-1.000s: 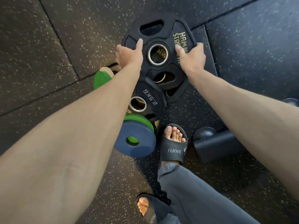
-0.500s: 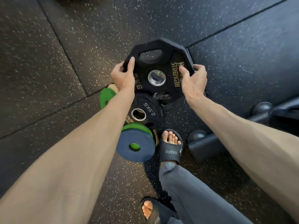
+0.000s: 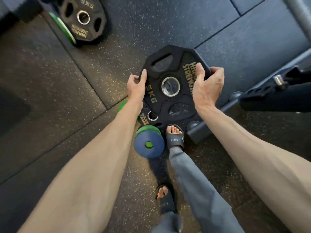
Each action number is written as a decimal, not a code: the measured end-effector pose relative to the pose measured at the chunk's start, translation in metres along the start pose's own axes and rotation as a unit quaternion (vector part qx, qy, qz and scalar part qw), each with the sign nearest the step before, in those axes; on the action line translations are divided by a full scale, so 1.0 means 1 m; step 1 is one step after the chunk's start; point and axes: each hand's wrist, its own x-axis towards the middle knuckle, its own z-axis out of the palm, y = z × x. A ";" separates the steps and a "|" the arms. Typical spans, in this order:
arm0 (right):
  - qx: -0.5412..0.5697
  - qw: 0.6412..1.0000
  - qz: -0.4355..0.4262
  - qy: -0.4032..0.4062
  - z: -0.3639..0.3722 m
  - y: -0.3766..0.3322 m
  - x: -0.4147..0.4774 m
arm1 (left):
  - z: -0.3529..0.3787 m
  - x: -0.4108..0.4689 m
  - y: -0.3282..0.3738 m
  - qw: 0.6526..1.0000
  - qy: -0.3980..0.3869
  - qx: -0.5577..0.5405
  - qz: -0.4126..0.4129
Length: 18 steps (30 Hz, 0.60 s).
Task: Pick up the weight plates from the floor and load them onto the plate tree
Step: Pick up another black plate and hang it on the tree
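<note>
Head view: the step in hand is the lift-off. A black 5 kg plate [image 3: 170, 71] hangs clear of the floor at the centre of the picture, face up towards the camera. The left hand [image 3: 137, 85] grips its rim at nine o'clock, thumb laid on the face and fingers curled under the edge. The right hand [image 3: 207, 86] grips the rim at about two o'clock, thumb over the gold lettering and fingers wrapped round the back.

Below it, at six o'clock, a smaller black plate [image 3: 148, 116] lies on the floor beside a green disc [image 3: 148, 129] and a blue disc [image 3: 149, 145], just left of a sandalled foot [image 3: 174, 137].

At three o'clock a dark frame carries a steel peg [image 3: 279, 80], likely the plate tree. The next move probably calls for swinging the plate right, turning it upright and lining its centre hole up with a peg.

A second ago the plate lay flat on the pile under both hands; it has since risen and come nearer. Another black plate [image 3: 84, 19] now shows at eleven o'clock.
</note>
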 end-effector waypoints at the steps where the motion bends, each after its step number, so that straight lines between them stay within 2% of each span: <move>1: 0.003 1.000 0.002 0.003 -0.015 -0.010 -0.009 | -0.006 -0.022 0.014 1.000 0.000 -0.001 0.007; 9: 0.070 0.995 0.025 0.070 -0.199 -0.108 -0.133 | -0.094 -0.238 0.135 0.995 0.009 0.031 0.090; 14: 0.131 0.983 0.058 0.114 -0.340 -0.165 -0.217 | -0.149 -0.396 0.215 0.974 -0.028 0.077 0.211; 18: 0.188 0.965 0.088 0.157 -0.445 -0.199 -0.264 | -0.176 -0.509 0.268 0.956 -0.082 0.053 0.277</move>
